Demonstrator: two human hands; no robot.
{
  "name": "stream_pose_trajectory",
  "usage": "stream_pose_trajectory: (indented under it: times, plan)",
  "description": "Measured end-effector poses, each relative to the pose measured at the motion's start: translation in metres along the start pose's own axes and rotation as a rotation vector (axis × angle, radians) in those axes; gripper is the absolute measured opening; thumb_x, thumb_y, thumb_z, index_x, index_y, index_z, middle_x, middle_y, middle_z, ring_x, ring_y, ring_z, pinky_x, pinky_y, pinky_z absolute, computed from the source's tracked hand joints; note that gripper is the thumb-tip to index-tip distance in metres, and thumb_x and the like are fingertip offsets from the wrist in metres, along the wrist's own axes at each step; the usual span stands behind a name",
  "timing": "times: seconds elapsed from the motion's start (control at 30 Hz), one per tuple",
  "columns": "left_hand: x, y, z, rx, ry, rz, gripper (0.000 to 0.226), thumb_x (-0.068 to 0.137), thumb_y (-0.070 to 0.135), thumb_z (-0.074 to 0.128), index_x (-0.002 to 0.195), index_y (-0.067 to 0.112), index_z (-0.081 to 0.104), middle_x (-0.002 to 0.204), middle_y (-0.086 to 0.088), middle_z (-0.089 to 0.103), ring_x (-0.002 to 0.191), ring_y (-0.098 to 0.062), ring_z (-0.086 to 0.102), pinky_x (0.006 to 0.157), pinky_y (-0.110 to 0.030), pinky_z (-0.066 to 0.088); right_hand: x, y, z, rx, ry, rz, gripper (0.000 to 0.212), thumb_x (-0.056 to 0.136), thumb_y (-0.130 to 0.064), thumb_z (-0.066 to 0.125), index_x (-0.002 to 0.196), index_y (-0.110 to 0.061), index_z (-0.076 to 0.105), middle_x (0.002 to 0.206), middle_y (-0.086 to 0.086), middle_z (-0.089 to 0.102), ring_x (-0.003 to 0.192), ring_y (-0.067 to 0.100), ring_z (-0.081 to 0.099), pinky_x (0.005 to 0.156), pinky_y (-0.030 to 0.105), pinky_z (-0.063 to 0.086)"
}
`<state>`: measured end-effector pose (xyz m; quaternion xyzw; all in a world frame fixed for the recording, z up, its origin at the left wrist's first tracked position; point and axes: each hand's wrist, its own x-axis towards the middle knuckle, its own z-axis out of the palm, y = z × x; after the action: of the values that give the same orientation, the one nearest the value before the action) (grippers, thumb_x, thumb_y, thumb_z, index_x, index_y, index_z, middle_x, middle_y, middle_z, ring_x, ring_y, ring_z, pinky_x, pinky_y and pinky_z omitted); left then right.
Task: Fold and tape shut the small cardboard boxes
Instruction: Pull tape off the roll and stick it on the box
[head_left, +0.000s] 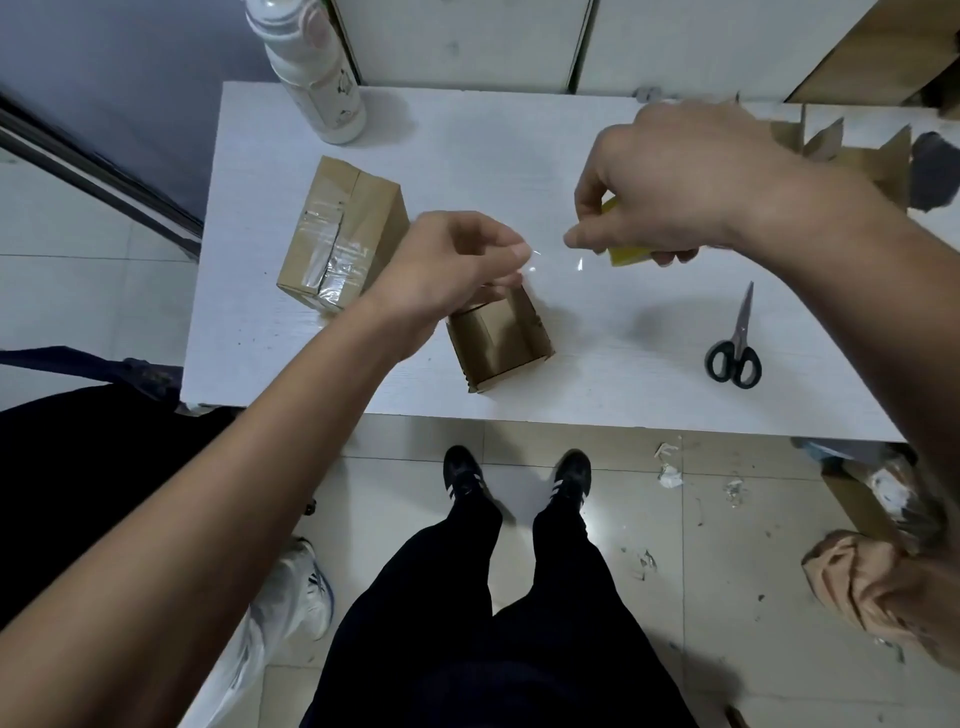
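Note:
A small brown cardboard box (501, 338) stands on the white table (597, 395), partly under my left hand (457, 260). That hand pinches the free end of a clear tape strip (550, 260). The strip stretches right to a yellow-cored tape roll (626, 254), which my right hand (675, 192) grips above the table. A second cardboard box (340, 239), sealed with clear tape, lies at the table's left.
Black-handled scissors (735, 343) lie on the table at the right. A white bottle (311, 67) stands at the back left corner. Flat cardboard pieces (852, 150) sit at the far right. Paper scraps litter the tiled floor by my shoes.

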<state>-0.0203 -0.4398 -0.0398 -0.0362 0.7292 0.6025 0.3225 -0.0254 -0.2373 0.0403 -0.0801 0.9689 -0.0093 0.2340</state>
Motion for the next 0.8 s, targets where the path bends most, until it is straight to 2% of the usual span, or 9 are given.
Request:
stream_pose_trajectory:
  times: [0.1, 0.17, 0.23, 0.3, 0.4, 0.53, 0.6, 0.67, 0.8]
  plan:
    - [-0.006, -0.003, -0.01, -0.058, 0.093, 0.016, 0.006, 0.094, 0.004, 0.072, 0.095, -0.001, 0.07, 0.082, -0.013, 0.068, 0.07, -0.017, 0.067, 0.07, -0.028, 0.059, 0.008, -0.002, 0.001, 0.084, -0.008, -0.049, 0.03, 0.094, -0.051, 0.066, 0.077, -0.028, 0.073, 0.041, -0.008, 0.061, 0.041, 0.009, 0.064, 0.054, 0.024, 0.039]
    - [-0.009, -0.003, -0.014, -0.042, 0.15, -0.005, 0.007, 0.094, 0.006, 0.073, 0.088, 0.003, 0.071, 0.074, -0.007, 0.068, 0.067, -0.015, 0.063, 0.064, -0.025, 0.055, 0.014, -0.002, 0.002, 0.217, -0.039, -0.073, 0.024, 0.094, -0.055, 0.066, 0.092, -0.035, 0.078, 0.047, -0.003, 0.066, 0.04, 0.0, 0.06, 0.06, 0.028, 0.049]
    - [-0.012, -0.002, -0.017, -0.046, 0.183, -0.048, 0.013, 0.093, 0.005, 0.073, 0.081, 0.007, 0.071, 0.072, -0.006, 0.067, 0.067, -0.015, 0.06, 0.063, -0.024, 0.052, 0.02, 0.002, 0.002, 0.283, -0.118, -0.106, 0.025, 0.096, -0.058, 0.062, 0.111, -0.044, 0.076, 0.053, -0.002, 0.07, 0.047, -0.008, 0.059, 0.067, 0.029, 0.05]
    - [-0.016, 0.001, -0.02, -0.078, 0.2, -0.101, 0.016, 0.093, 0.003, 0.072, 0.078, 0.01, 0.07, 0.072, -0.005, 0.066, 0.068, -0.016, 0.058, 0.065, -0.025, 0.051, 0.025, 0.008, 0.001, 0.353, -0.215, -0.128, 0.031, 0.096, -0.062, 0.058, 0.119, -0.046, 0.071, 0.059, -0.002, 0.072, 0.05, 0.001, 0.066, 0.07, 0.029, 0.05]
    - [-0.017, 0.005, -0.025, -0.177, 0.199, -0.195, 0.014, 0.091, 0.002, 0.072, 0.079, 0.01, 0.07, 0.074, -0.006, 0.067, 0.069, -0.016, 0.058, 0.071, -0.028, 0.054, 0.028, 0.014, 0.0, 0.46, -0.298, -0.147, 0.028, 0.095, -0.06, 0.06, 0.117, -0.045, 0.07, 0.065, 0.003, 0.075, 0.057, 0.02, 0.073, 0.07, 0.03, 0.053]
    - [-0.018, 0.008, -0.021, -0.222, 0.212, -0.255, 0.01, 0.088, 0.003, 0.072, 0.082, 0.011, 0.071, 0.075, -0.007, 0.069, 0.067, -0.016, 0.061, 0.074, -0.031, 0.056, 0.042, 0.008, 0.011, 0.19, -0.283, -0.174, 0.03, 0.099, -0.06, 0.053, 0.123, -0.046, 0.063, 0.057, -0.008, 0.072, 0.067, 0.007, 0.07, 0.069, 0.029, 0.046]
    - [-0.018, 0.009, -0.021, -0.148, 0.21, -0.269, 0.013, 0.087, 0.005, 0.073, 0.079, 0.014, 0.068, 0.078, -0.007, 0.068, 0.07, -0.017, 0.062, 0.073, -0.032, 0.056, 0.049, 0.0, 0.019, 0.018, -0.214, -0.175, 0.03, 0.099, -0.061, 0.048, 0.121, -0.046, 0.063, 0.049, -0.013, 0.067, 0.089, 0.01, 0.064, 0.071, 0.032, 0.042]
    - [-0.02, 0.012, -0.023, -0.092, 0.215, -0.276, 0.011, 0.086, 0.006, 0.073, 0.083, 0.015, 0.068, 0.082, -0.008, 0.065, 0.073, -0.016, 0.062, 0.076, -0.033, 0.058, 0.056, -0.006, 0.026, -0.052, -0.235, -0.15, 0.033, 0.098, -0.064, 0.047, 0.117, -0.044, 0.065, 0.047, -0.011, 0.065, 0.099, 0.018, 0.06, 0.073, 0.034, 0.041]
    - [-0.023, 0.012, -0.021, -0.124, 0.263, -0.264, 0.011, 0.089, 0.003, 0.07, 0.09, 0.013, 0.065, 0.084, -0.008, 0.061, 0.078, -0.017, 0.061, 0.083, -0.04, 0.061, 0.062, -0.012, 0.027, -0.123, -0.233, -0.039, 0.055, 0.092, -0.077, 0.048, 0.109, -0.031, 0.071, 0.074, -0.003, 0.061, 0.099, 0.029, 0.061, 0.075, 0.039, 0.039]
